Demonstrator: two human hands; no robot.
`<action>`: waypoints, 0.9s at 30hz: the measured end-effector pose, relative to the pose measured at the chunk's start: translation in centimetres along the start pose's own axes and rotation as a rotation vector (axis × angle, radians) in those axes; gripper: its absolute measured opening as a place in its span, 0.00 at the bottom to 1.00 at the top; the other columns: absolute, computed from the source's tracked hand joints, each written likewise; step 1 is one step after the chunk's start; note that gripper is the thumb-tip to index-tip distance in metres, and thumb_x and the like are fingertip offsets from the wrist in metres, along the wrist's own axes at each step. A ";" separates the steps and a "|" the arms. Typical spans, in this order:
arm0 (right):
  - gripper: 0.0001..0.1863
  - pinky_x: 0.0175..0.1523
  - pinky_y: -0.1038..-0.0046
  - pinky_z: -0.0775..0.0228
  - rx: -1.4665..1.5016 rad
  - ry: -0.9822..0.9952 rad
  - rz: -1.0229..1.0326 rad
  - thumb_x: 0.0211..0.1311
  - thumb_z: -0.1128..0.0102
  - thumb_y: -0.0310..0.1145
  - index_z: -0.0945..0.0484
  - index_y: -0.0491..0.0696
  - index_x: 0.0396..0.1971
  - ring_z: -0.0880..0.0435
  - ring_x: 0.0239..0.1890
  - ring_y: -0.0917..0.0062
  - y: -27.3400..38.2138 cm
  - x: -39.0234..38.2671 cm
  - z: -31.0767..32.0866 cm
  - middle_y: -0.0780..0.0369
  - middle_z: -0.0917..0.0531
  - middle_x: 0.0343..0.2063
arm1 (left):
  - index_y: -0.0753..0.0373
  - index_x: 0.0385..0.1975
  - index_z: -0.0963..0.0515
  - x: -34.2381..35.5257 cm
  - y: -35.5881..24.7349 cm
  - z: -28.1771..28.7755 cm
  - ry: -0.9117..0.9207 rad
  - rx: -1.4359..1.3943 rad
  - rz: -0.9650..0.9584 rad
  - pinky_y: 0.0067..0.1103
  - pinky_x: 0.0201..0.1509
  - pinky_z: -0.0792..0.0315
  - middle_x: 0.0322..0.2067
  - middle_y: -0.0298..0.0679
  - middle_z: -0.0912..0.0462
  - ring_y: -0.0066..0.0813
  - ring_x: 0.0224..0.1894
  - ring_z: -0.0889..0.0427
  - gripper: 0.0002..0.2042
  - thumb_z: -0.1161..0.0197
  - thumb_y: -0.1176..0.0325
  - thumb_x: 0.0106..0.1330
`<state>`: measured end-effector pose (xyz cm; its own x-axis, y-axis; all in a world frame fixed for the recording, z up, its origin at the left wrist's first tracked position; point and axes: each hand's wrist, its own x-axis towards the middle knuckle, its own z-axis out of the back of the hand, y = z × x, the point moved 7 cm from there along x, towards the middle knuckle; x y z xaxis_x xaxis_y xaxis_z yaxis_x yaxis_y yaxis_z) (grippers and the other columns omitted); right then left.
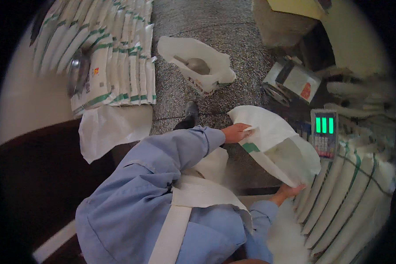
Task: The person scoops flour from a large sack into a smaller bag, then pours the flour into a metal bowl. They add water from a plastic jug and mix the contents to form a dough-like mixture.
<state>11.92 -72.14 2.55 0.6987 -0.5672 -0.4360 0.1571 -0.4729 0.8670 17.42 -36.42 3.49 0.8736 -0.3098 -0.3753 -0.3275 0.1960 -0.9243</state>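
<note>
A white woven sack point(265, 126) with a green patch is stretched between my two hands, its mouth spread wide. My left hand point(236, 133) pinches the sack's near left edge, thumb over the rim. At the opposite edge, my right hand point(291, 191) grips the rim from below, partly hidden by the fabric. Something pale shows inside the mouth, too blurred to name. Just beyond the sack on the right stands a weighing scale display point(324, 134) with lit green digits. A white apron point(200, 193) lies across my lap.
Ahead on the speckled floor point(207, 20), an open white sack point(193, 46) holds a metal scoop point(198, 66). Stacks of white sacks stand at left point(123, 66) and right point(339, 198). A square metal tin point(297, 81) sits at the right, a loose white sack point(114, 127) at the left.
</note>
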 end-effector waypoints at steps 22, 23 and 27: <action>0.28 0.40 0.64 0.30 -1.203 -0.514 1.627 0.38 0.33 0.33 0.32 0.37 0.41 0.24 0.36 0.68 25.7 -31.7 -26.8 0.54 0.23 0.35 | 0.67 0.41 0.30 -9.7 -30.1 22.5 -0.507 0.039 -0.691 0.34 0.35 0.33 0.29 0.48 0.26 0.44 0.35 0.26 0.13 0.54 0.65 0.63; 0.27 0.39 0.64 0.30 -0.998 -0.421 1.673 0.38 0.34 0.33 0.32 0.38 0.40 0.24 0.36 0.68 26.2 -34.6 -29.1 0.54 0.23 0.34 | 0.67 0.41 0.30 -10.4 -32.6 24.8 -0.411 -0.240 -0.709 0.34 0.35 0.33 0.28 0.49 0.27 0.45 0.34 0.27 0.12 0.53 0.67 0.62; 0.24 0.38 0.65 0.33 -0.626 0.066 1.587 0.41 0.37 0.35 0.33 0.39 0.38 0.26 0.34 0.70 24.6 -42.0 -40.7 0.55 0.25 0.32 | 0.67 0.37 0.30 -14.3 -43.4 33.7 -0.371 -0.335 -0.994 0.35 0.32 0.34 0.26 0.51 0.28 0.50 0.29 0.28 0.10 0.52 0.68 0.61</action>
<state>14.83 -32.44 52.00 0.4511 -0.1503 0.8797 -0.4508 0.8123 0.3700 31.26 -9.17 51.30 0.8364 0.1188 0.5352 0.5462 -0.2630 -0.7953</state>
